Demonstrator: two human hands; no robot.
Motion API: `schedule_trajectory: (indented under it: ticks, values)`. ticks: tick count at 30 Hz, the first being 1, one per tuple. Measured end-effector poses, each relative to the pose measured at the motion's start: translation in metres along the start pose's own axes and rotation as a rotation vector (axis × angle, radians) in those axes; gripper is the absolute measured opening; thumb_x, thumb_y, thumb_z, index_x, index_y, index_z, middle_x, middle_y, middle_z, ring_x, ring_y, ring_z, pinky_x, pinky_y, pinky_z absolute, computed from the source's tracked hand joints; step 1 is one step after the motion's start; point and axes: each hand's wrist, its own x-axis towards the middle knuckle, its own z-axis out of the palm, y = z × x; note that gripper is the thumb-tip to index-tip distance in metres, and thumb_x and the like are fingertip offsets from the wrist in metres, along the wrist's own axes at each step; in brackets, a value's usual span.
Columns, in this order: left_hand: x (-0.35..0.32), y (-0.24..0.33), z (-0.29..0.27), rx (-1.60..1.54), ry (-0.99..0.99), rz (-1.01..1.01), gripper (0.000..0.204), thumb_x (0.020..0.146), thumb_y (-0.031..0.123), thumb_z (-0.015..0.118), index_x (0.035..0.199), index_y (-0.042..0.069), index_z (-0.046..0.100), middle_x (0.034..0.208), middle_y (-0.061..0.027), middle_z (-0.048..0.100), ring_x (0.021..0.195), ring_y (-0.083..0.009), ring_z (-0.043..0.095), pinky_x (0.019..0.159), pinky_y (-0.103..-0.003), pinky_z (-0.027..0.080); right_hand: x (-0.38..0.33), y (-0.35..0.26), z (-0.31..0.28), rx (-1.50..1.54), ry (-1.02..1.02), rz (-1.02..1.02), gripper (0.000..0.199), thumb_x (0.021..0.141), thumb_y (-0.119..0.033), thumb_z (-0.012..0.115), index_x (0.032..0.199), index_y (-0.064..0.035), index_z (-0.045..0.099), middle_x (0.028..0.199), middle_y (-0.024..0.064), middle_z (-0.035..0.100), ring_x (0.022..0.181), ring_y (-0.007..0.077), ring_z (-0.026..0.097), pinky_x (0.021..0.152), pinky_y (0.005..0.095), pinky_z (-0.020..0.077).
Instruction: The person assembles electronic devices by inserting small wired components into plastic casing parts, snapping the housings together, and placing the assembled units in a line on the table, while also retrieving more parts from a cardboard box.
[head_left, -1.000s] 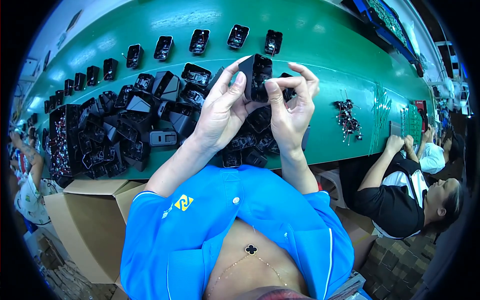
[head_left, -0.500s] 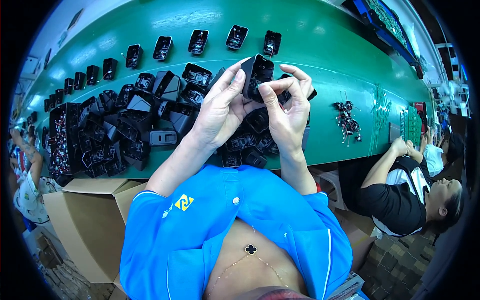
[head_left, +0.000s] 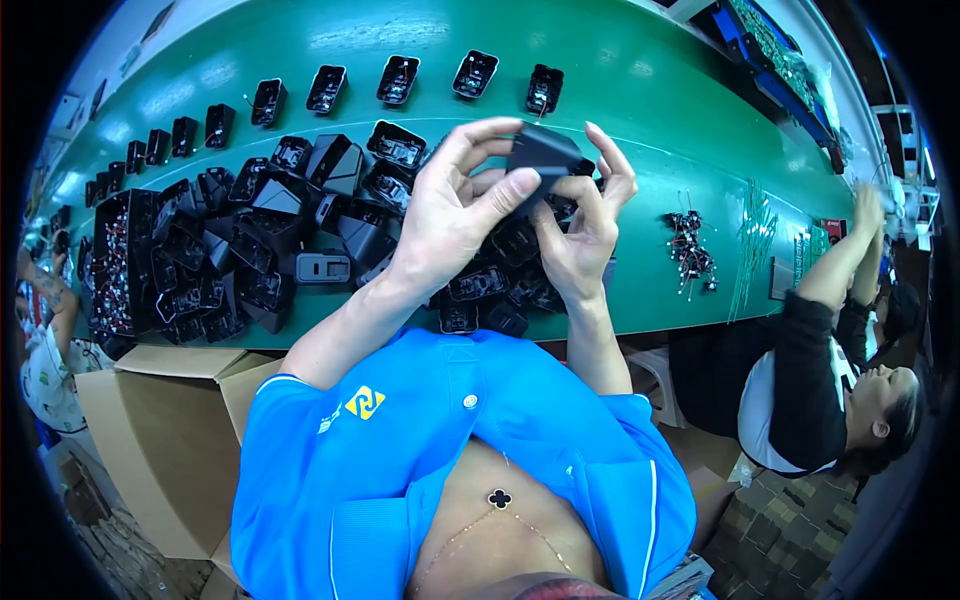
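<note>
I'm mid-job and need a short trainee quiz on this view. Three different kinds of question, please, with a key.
1. Which hand has its thumb pressed against the black plastic housing held above the table?
2. True or false: an open cardboard box stands to the left of the blue shirt.
3. Fill in: on the table, the cluster of small wired parts lies between the right hand and the thin green ____.

Key: 1. The left hand. 2. True. 3. Strands.

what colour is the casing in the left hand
Black: the casing shows best in the head view.
</note>
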Motion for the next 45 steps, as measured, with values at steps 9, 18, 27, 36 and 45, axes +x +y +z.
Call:
schedule_trajectory:
  ticks: [9,18,27,36,45]
  values:
    - [-0.007,0.002,0.008,0.107,-0.204,0.149,0.044,0.086,0.003,0.072,0.127,-0.001,0.057,0.120,-0.0157,0.061,0.106,-0.0218,0.063,0.098,-0.033,0.051,-0.011,0.020,0.010,0.254,0.302,-0.159,0.025,0.072,-0.009,0.079,0.095,-0.0102,0.070,0.136,0.0126,0.048,0.125,0.0305,0.040,0.107,0.0456,0.0322]
    - [-0.001,-0.004,0.002,-0.172,-0.058,-0.155,0.045,0.091,0.008,0.068,0.133,0.001,0.052,0.120,-0.0154,0.060,0.108,-0.0238,0.061,0.100,-0.034,0.048,0.003,0.005,-0.006,0.107,-0.049,-0.082,0.031,0.071,-0.017,0.084,0.095,-0.0088,0.066,0.143,0.0149,0.044,0.127,0.0288,0.043,0.104,0.0410,0.0362]
    - [-0.014,-0.002,-0.007,0.344,-0.044,0.179,0.045,0.090,0.014,0.069,0.131,0.006,0.054,0.124,-0.0121,0.057,0.125,-0.0250,0.048,0.107,-0.043,0.039,0.090,0.145,-0.032,-0.505,-0.314,-0.101,0.033,0.071,-0.031,0.083,0.092,-0.0120,0.068,0.137,0.0055,0.052,0.123,0.0251,0.044,0.104,0.0452,0.0270]
    - [-0.036,-0.025,-0.012,1.115,-0.811,0.642,0.034,0.083,0.024,0.067,0.112,0.007,0.063,0.123,-0.0125,0.056,0.122,-0.0291,0.048,0.113,-0.046,0.033,0.117,0.189,-0.020,-0.746,-0.706,0.051,0.029,0.072,-0.032,0.083,0.090,-0.0137,0.069,0.140,0.0008,0.052,0.128,0.0202,0.043,0.109,0.0423,0.0237]
    - [-0.047,-0.077,-0.012,1.405,-1.002,0.918,0.019,0.083,0.017,0.056,0.097,0.004,0.059,0.111,-0.0134,0.056,0.117,-0.0295,0.049,0.120,-0.049,0.024,0.116,0.192,-0.022,-0.805,-0.751,0.070,0.031,0.072,-0.035,0.083,0.090,-0.0142,0.069,0.140,0.0004,0.053,0.129,0.0210,0.043,0.109,0.0441,0.0251]
